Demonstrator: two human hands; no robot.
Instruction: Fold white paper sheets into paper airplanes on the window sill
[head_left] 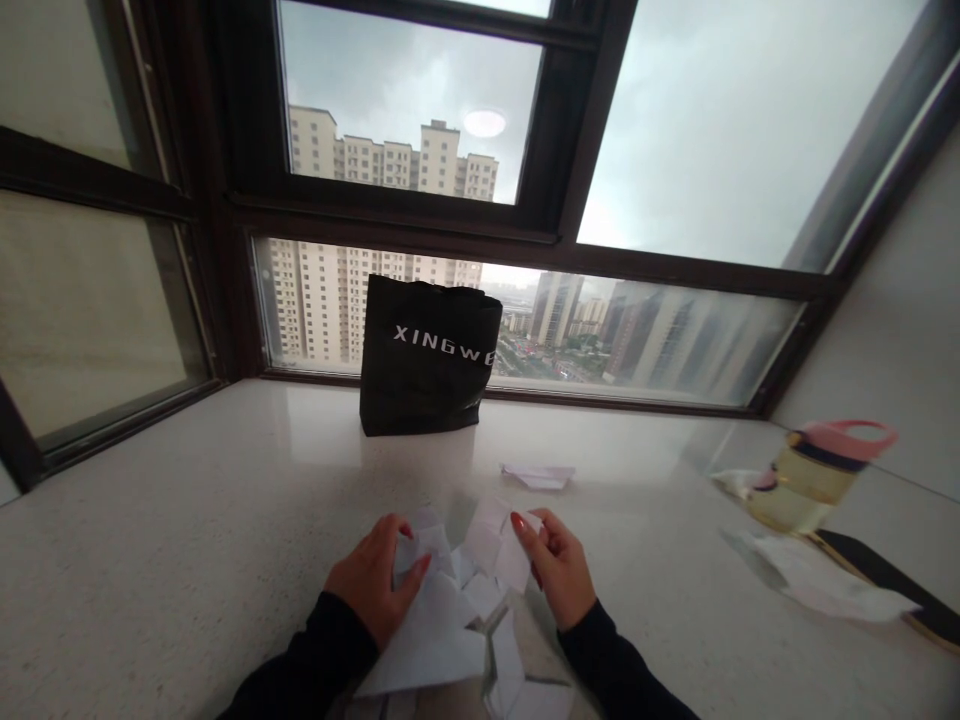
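My left hand (379,580) grips the edge of a white folded paper (431,635), thumb on top and fingers curled at its far side. Between thumb and fingers of my right hand (559,565) is another folded paper piece (495,540), its creased flaps facing up. The two papers lie close together and overlap in this view; whether they are joined, I cannot tell. Several more white folded pieces (510,665) lie below, between my wrists. Beyond my right hand a small folded paper boat-like shape (538,477) rests on the counter.
A black bag (427,360) with white letters stands at the back by the window. On the right are a yellowish bottle with a pink lid (814,480), a white crumpled packet (825,575) and a dark flat object (862,565). All stand on a speckled white counter (187,560).
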